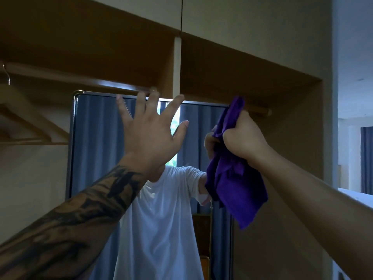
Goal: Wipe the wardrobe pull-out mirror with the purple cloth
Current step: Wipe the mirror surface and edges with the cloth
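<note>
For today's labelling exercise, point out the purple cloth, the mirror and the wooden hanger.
purple cloth [238,190]: head view, hanging lower fold.
mirror [96,138]: head view, glass left of the open hand.
wooden hanger [30,116]: head view, sloping arm.

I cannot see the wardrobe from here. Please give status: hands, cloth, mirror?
Left hand open, raised before the mirror. Right hand grips purple cloth near mirror's top right. Nothing in the way.
</note>
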